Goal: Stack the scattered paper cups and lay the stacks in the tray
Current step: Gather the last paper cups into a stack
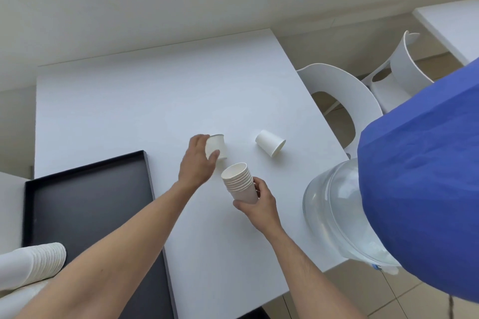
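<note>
My left hand (197, 163) grips a single white paper cup (217, 146) that stands upside down near the middle of the white table (129, 101). Just in front of it my right hand (259, 202) holds a stack of several nested cups (239, 181), tilted with the mouth up and to the left. One more loose cup (270, 145) lies on its side to the right. The black tray (88, 189) sits at the front left. A long stack of cups (33, 263) lies at the tray's near left corner.
A clear water bottle (337, 212) stands off the table's right front edge, partly behind blue fabric (420, 189). Two white chairs (344, 96) stand beyond the table's right edge. A pale wall runs along the back.
</note>
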{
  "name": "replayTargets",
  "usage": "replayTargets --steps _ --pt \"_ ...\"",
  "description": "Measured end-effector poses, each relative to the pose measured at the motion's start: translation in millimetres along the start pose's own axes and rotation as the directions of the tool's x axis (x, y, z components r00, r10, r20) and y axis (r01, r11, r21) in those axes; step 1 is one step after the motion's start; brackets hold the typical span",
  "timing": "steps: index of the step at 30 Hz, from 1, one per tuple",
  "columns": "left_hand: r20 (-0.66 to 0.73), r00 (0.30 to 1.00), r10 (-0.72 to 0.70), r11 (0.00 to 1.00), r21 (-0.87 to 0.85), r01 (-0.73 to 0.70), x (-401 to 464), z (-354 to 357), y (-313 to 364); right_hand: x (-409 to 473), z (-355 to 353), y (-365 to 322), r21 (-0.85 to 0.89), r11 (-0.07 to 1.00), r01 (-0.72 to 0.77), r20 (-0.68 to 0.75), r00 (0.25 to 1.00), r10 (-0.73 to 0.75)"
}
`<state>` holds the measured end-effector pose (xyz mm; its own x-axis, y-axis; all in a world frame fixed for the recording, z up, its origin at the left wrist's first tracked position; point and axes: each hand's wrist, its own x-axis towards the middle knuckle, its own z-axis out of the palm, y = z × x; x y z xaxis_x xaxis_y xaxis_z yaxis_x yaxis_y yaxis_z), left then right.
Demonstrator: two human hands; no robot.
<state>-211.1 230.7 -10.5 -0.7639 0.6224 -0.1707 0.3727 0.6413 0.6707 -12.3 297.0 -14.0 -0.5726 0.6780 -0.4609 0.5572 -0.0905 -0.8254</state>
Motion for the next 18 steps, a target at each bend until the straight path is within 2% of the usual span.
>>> replayTargets --steps 4,8,12,14,18 --pt "0.114 0.989 -0.099 0.993 0.072 0.091 33 5 2 -6 -4 10 -0.009 1.000 -0.023 0.028 0.999 0.024" --pt "0.174 0.963 -0.208 0.978 0.004 0.210 49 9 3 -9 -7 16 -0.026 0.999 -0.037 0.055 0.998 0.038" --pt "0.183 0.962 -0.203 0.972 -0.084 0.221 37 10 -7 -6 -9 17 -0.015 0.999 -0.048 0.051 0.998 0.049" --pt "0.163 0.972 -0.170 0.967 -0.163 0.196 28 9 -10 -3 -9 16 -0.007 0.999 -0.050 0.044 0.998 0.050" --pt "-0.014 0.998 -0.061 0.942 -0.330 0.053 9 1 -2 5 -10 12 -0.005 0.999 -0.049 0.028 0.998 0.049"
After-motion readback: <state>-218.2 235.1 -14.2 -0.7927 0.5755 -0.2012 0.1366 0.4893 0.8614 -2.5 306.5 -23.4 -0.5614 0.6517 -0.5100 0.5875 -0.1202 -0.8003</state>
